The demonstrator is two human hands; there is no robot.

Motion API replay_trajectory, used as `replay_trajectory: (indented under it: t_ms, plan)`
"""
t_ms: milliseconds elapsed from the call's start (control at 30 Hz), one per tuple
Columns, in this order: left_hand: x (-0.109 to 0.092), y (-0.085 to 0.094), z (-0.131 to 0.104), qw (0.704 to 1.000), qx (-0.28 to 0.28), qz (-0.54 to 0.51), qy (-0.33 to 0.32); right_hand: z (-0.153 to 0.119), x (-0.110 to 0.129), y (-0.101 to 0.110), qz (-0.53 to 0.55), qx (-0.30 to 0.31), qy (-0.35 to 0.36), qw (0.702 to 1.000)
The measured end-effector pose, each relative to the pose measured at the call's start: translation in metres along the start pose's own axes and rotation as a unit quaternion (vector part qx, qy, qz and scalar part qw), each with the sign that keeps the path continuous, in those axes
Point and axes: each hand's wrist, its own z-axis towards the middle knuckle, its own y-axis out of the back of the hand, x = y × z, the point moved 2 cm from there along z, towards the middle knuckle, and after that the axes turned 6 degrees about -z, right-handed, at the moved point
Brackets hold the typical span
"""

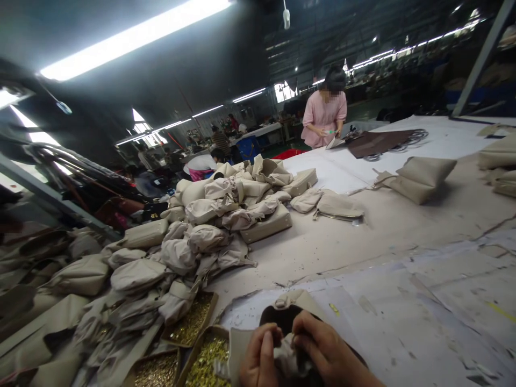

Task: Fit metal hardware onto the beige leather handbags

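My two hands work close together over one beige bag (297, 300), so I take that bag as my landmark; its dark opening faces up at me, and a crumpled pale lining (287, 356) shows between my fingers. My left hand (260, 355) is at the bag's left side, thumb and forefinger drawn together at the tips; whether something small is caught between them I cannot tell. My right hand (322, 344) comes over the bag's right side, thumb and fingers closed in a pinch, by the look of it on the bag's fabric just beside the lining; the two sets of fingertips are near each other but apart.

I judge the step in hand to be fine fingertip work at the bag's opening; the next move calls for a light, steady pinch, with the soft fabric held from slipping or folding over. The bag lies right under my grip, on the paper-covered table (403, 322); left of it are trays of small gold pieces (207, 360); beyond it, to the left, rises a heap of similar bags (205, 236).
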Motion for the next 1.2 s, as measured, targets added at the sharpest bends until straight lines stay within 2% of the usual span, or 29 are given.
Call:
replay_trajectory:
  t_ms: [100, 133, 233, 333, 400, 467, 533, 633, 700, 833, 900, 1000, 1067, 1200]
  plan:
    - [0.015, 0.019, 0.027, 0.996, -0.001, 0.071, -0.055, 0.010, -0.010, 0.009, -0.042, -0.013, -0.038, 0.998]
    - [0.024, 0.024, 0.033, 0.995, 0.010, 0.091, -0.051, 0.012, -0.015, 0.013, -0.053, -0.026, -0.043, 0.997]
    - [0.054, 0.029, 0.040, 0.996, 0.045, 0.069, 0.045, 0.019, -0.027, 0.024, -0.061, -0.060, -0.054, 0.995]
    - [0.075, 0.023, 0.035, 0.985, 0.106, 0.012, 0.138, 0.027, -0.033, 0.028, -0.038, -0.053, -0.050, 0.997]
    - [0.076, 0.018, 0.038, 0.969, 0.168, 0.023, 0.181, 0.032, -0.035, 0.029, -0.023, -0.045, -0.041, 0.998]
    - [0.063, 0.012, 0.050, 0.954, 0.209, 0.071, 0.203, 0.037, -0.035, 0.030, -0.011, -0.044, -0.037, 0.998]
    - [0.038, 0.003, 0.067, 0.946, 0.235, 0.149, 0.168, 0.041, -0.036, 0.031, -0.001, -0.044, -0.036, 0.998]
    - [-0.001, -0.022, 0.083, 0.916, 0.292, 0.274, 0.024, 0.044, -0.036, 0.030, 0.020, -0.042, -0.040, 0.998]
    - [-0.014, -0.041, 0.082, 0.884, 0.324, 0.332, -0.056, 0.045, -0.037, 0.028, 0.037, -0.049, -0.040, 0.997]
    - [-0.005, -0.064, 0.072, 0.837, 0.329, 0.420, -0.126, 0.045, -0.038, 0.027, 0.055, -0.056, -0.024, 0.997]
    - [0.003, -0.065, 0.072, 0.817, 0.324, 0.450, -0.158, 0.045, -0.039, 0.027, 0.055, -0.058, -0.016, 0.997]
    - [0.003, -0.063, 0.078, 0.792, 0.360, 0.450, -0.201, 0.043, -0.042, 0.030, 0.085, -0.062, -0.022, 0.994]
    - [-0.005, -0.062, 0.081, 0.788, 0.399, 0.411, -0.224, 0.043, -0.045, 0.031, 0.129, -0.061, -0.035, 0.989]
    - [-0.018, -0.060, 0.085, 0.810, 0.456, 0.289, -0.227, 0.048, -0.048, 0.034, 0.211, -0.062, -0.049, 0.974]
